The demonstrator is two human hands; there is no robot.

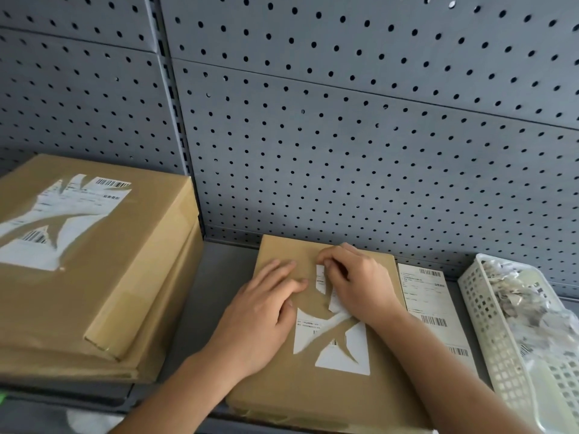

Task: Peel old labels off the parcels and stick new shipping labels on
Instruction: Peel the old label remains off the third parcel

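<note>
On a grey metal shelf (206, 296) backed by a perforated panel (344, 136), a flat brown parcel (275, 399) lies at centre, its far edge close to the panel's foot and its near edge at the shelf's front lip. The old label (341, 355) on its top face is torn into ragged white patches with bare cardboard between them. The left hand (263, 311) lies flat on the parcel beside the label, fingers straight and together, holding nothing. The right hand (360, 283) is curled, its fingertips pinching a narrow label strip (321, 278) at the label's upper end.

Just beside the parcel's right edge a fresh shipping label sheet (429, 296) lies flat with its barcodes showing. Right of the sheet stands a white lattice basket (479, 308) holding paper scraps (517, 296). To the left, across a bare strip of shelf, sits a stack of parcels (109, 277); its top box carries a torn label (62, 211). That strip is the only open floor near the hands.
</note>
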